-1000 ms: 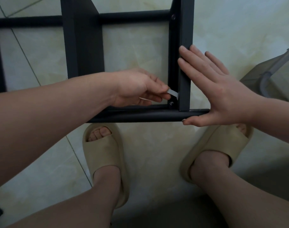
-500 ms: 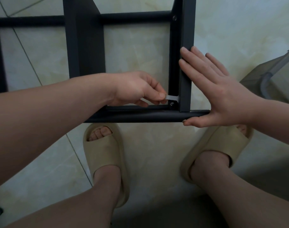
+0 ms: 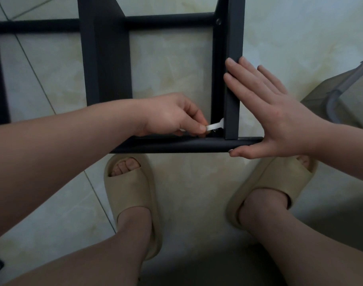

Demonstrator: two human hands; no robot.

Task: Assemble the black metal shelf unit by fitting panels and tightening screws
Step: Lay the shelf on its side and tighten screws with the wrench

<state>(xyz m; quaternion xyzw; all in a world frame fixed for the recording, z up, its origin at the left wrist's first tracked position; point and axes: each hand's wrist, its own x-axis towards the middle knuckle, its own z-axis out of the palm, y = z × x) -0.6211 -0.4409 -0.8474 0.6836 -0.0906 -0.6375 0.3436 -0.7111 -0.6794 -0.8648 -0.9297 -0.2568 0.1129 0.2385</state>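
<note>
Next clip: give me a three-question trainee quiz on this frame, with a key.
1. True or false: the right hand presses flat, fingers straight, against the upright post.
2. The left hand pinches: A) a flat wrench B) a hammer C) a loose panel.
3. Fill in: the person wears beige ____.
Key: 1 true; 2 A; 3 slippers.

Wrench (image 3: 214,125): handle end swung down toward the bottom rail (image 3: 176,144). The head now tilts up against the corner post (image 3: 232,89), where it earlier sloped downward. Left hand (image 3: 172,116): pinching fingertips lowered with it, nearer the rail.
</note>
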